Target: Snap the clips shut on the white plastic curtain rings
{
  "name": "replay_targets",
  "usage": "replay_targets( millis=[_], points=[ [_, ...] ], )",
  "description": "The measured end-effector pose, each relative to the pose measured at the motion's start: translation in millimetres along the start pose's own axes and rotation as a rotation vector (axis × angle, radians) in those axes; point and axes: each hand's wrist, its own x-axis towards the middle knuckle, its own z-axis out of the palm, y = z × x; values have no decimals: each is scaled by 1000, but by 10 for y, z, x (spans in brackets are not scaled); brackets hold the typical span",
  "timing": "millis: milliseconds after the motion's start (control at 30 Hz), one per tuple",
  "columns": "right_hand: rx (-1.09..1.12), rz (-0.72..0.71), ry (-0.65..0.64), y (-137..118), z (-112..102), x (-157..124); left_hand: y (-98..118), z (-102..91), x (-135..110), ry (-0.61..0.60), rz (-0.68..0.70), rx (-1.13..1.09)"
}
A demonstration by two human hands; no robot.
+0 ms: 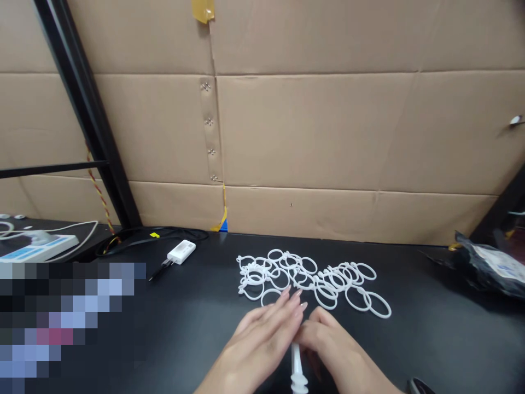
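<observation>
A white plastic stem with a ridged, flared lower end (299, 377) sticks out toward me between my two hands; its upper part is hidden by them. My right hand (330, 342) is closed, its fingers curled against the top of this stem. My left hand (262, 342) lies alongside with its fingers stretched out and close together, their tips meeting the right hand's fingers; its thumb is out of sight. Just beyond the fingertips is a loose pile of white plastic rings (379, 305), many overlapping, some with small knobs.
A white charger block (181, 251) with a black cable lies on the black table (184, 328). At the left stand a power strip (45, 249) and a black metal post (90, 120). A black plastic bag (484, 268) sits at the right. Cardboard (328, 137) walls the back.
</observation>
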Motion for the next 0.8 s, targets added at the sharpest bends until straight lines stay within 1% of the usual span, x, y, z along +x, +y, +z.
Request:
replay_targets(
  millis=[33,67,100,133,167,200,233,300,367,433,500,600,700,800],
  points=[
    [-14,1,-11,3,1,-7,-8,15,3,45,-13,30],
    [-29,4,-21,8,9,-15,-13,22,5,112,-11,64],
    [-42,10,-31,15,21,-21,-14,17,4,198,-38,109],
    [-54,11,-35,23,36,-25,-9,0,1,268,59,157],
    [-65,23,-37,30,53,-26,0,-28,-3,246,159,192],
    [-73,25,-30,36,69,-25,12,-63,-7,179,181,222],
    [-77,22,-17,43,81,-21,26,-98,-11,179,170,244],
    [-77,-8,17,58,92,-7,49,-151,-13,190,134,269],
    [-97,-61,81,81,91,11,56,-169,-6,226,103,289],
    [-162,-141,159,110,90,26,49,-166,11,263,112,326],
    [-245,-210,206,138,98,36,40,-169,35,287,145,386],
    [-325,-264,191,164,118,44,53,-205,80,249,224,476],
    [-336,-261,148,167,126,44,87,-236,110,211,280,539],
    [-305,-224,90,142,106,34,92,-215,94,138,260,541]
  ],
)
